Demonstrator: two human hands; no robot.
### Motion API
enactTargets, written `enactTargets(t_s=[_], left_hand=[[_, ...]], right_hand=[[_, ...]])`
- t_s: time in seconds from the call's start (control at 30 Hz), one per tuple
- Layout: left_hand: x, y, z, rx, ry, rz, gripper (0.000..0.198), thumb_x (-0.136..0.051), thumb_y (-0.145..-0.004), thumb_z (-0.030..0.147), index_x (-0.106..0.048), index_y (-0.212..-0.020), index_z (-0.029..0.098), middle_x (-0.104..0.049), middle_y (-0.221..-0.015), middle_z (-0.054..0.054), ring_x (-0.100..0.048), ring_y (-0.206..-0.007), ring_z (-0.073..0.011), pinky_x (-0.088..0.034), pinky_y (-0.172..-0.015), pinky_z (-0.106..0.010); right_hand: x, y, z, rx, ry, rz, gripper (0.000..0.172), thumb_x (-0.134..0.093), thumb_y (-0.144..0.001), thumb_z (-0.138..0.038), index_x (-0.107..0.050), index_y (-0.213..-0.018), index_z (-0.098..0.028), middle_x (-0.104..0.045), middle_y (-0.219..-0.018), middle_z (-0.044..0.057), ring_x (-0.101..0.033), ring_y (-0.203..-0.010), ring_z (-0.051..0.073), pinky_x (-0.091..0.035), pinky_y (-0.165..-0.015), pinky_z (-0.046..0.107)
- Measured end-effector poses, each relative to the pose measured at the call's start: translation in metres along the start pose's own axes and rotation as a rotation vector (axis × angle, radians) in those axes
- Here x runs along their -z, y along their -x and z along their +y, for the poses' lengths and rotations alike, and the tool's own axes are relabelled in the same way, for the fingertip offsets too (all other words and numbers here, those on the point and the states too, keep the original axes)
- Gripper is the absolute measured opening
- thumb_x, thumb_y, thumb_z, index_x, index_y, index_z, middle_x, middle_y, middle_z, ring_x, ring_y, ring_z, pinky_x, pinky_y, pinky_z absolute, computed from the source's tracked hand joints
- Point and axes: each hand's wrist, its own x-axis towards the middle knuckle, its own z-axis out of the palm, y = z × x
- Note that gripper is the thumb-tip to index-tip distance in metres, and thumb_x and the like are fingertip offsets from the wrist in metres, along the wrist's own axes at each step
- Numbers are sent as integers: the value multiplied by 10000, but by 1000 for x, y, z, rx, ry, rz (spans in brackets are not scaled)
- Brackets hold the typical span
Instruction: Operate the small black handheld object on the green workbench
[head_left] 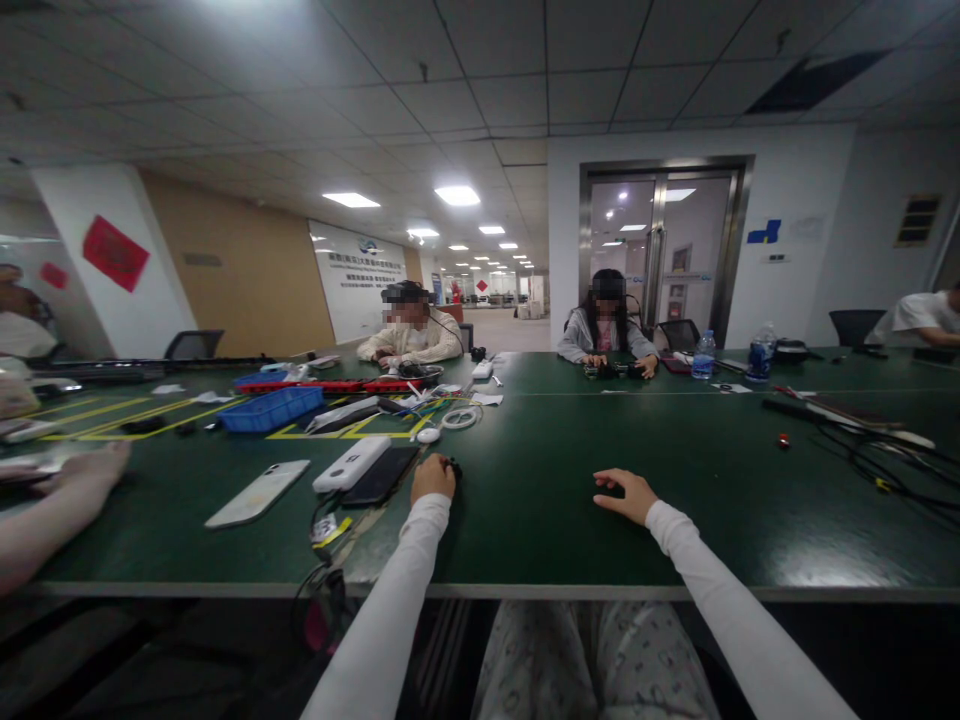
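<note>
Curls the left hand (pixel 433 479) nearly closed on a small black object (pixel 457 467), mostly hidden, just right of a dark flat device (pixel 381 475) on the green table (pixel 536 530); holds the right hand (pixel 627 496) loosely open and empty, well apart

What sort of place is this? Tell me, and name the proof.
Probably an office with a shared work area: a lettered wall sign, glass doors, and a long green table that holds a blue tray.
</note>
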Motion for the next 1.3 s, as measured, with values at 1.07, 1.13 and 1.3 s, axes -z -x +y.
enactTargets(t_s=[1.07,1.13,1.3], left_hand=[[3,-1,0,93,33,-26,210,-468,-770,273,-554,-922,157,-635,-930,-125,-587,-929,-210,-432,-801,-293],[3,-1,0,98,32,-29,213,-470,-769,277,-555,-920,154,-635,-926,-126,-586,-929,-212,-432,-801,-295],[4,0,1,100,34,-32,217,-471,-769,278,-557,-923,152,-634,-923,-126,-585,-933,-210,-429,-803,-295]], right_hand=[[1,0,-1,2,38,-26,445,-562,-721,-496,-572,-1085,-240,-606,-1073,41,-551,-975,218,-405,-874,396],[1,0,-1,0,36,-31,447,-560,-723,-496,-570,-1089,-239,-604,-1075,42,-550,-979,219,-405,-875,395],[2,0,-2,-9,31,-33,425,-567,-727,-474,-572,-1087,-248,-602,-1074,41,-547,-985,223,-403,-883,402]])
